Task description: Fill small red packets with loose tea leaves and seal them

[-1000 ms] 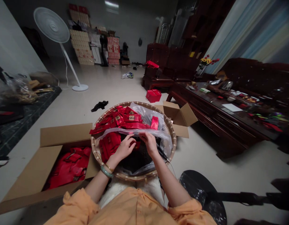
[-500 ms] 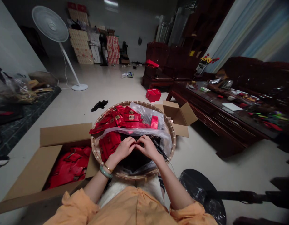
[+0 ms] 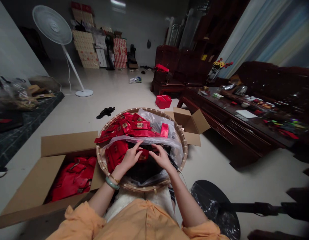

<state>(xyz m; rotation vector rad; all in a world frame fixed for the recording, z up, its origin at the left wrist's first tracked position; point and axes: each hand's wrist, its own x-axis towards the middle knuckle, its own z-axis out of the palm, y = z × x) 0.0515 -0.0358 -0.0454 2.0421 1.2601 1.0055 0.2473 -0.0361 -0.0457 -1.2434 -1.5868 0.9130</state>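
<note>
A round woven basket tray (image 3: 184,146) rests on my lap, lined with clear plastic (image 3: 157,121). A heap of small red packets (image 3: 130,128) fills its far half; dark loose material lies in the near half. My left hand (image 3: 130,157) and my right hand (image 3: 161,157) meet over the middle of the tray, fingers pinched on one small red packet (image 3: 143,155) held between them. A green bangle sits on my left wrist.
An open cardboard box (image 3: 44,173) with red bags stands at my left. A smaller open box (image 3: 192,125) sits behind the tray. A white standing fan (image 3: 53,25), a long dark wooden table (image 3: 239,123) at right, a black-bagged bin (image 3: 214,206) near my right knee.
My hands came together from slightly apart, dipped toward me, then lifted a little; a red packet now shows between the fingers.
</note>
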